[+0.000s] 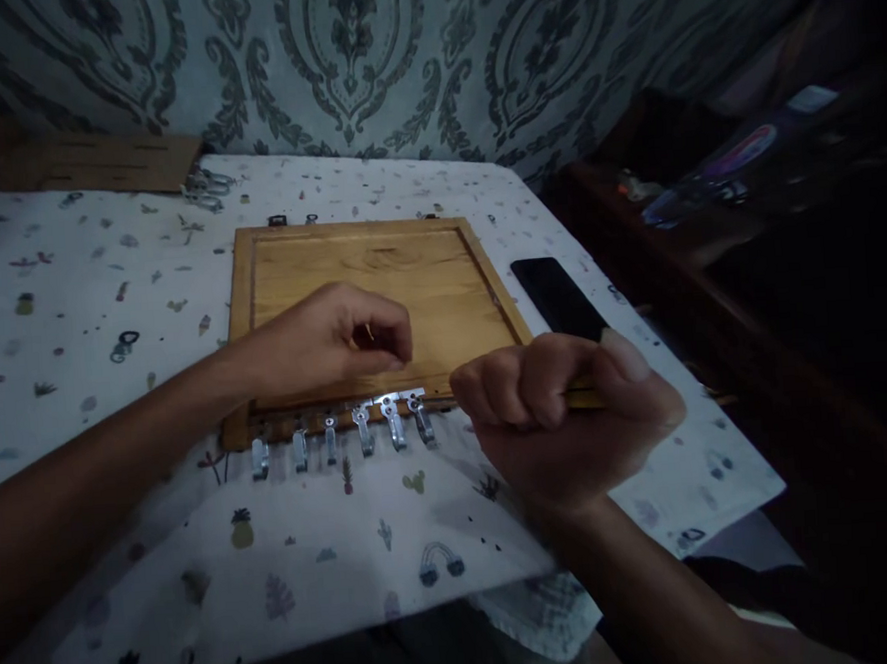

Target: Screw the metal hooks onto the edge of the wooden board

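A framed wooden panel (379,266) lies flat on the patterned tablecloth. Along its near edge is a row of several metal hooks (364,430), some jutting over the cloth. My left hand (339,336) is above the panel, fingers curled with thumb and fingertips near each other; anything between them is too small to tell. Just right of the panel's near corner, my right hand (568,404) is closed in a fist, palm side up. A bit of something yellow (584,398) shows in its grip; the rest is hidden by the fingers.
A black phone (557,293) lies right of the panel. At the back left is a piece of brown cardboard (95,165) with loose metal hooks (207,184) beside it. A plastic bottle (740,154) lies on a dark surface to the right. Patterned fabric (352,57) rises behind the table.
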Available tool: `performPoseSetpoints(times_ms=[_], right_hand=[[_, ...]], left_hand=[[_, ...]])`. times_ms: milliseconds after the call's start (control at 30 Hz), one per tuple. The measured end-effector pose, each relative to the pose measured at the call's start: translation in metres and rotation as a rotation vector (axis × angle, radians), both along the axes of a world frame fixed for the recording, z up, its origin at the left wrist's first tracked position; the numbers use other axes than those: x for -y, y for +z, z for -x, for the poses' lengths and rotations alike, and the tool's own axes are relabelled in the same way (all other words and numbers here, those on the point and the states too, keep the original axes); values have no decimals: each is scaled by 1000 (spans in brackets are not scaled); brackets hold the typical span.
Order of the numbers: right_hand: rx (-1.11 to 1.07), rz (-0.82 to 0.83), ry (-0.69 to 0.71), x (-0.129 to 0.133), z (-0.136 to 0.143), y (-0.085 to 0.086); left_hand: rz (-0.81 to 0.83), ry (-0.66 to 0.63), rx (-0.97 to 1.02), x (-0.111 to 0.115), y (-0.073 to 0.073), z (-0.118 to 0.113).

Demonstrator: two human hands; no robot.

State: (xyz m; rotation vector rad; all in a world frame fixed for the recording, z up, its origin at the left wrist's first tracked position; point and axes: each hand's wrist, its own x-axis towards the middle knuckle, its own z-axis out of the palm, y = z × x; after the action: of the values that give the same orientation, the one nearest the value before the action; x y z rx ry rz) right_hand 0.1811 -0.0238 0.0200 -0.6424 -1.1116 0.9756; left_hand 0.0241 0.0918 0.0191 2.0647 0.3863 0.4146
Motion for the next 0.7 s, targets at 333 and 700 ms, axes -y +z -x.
performPoseSetpoints(times_ms=[333, 700], right_hand=[[-25, 9, 74, -2, 2, 6], [-25, -32, 92, -3, 0, 0]], left_hand=[[-114, 908, 202, -79, 31, 64], [-205, 1175, -142, -152, -48, 124]])
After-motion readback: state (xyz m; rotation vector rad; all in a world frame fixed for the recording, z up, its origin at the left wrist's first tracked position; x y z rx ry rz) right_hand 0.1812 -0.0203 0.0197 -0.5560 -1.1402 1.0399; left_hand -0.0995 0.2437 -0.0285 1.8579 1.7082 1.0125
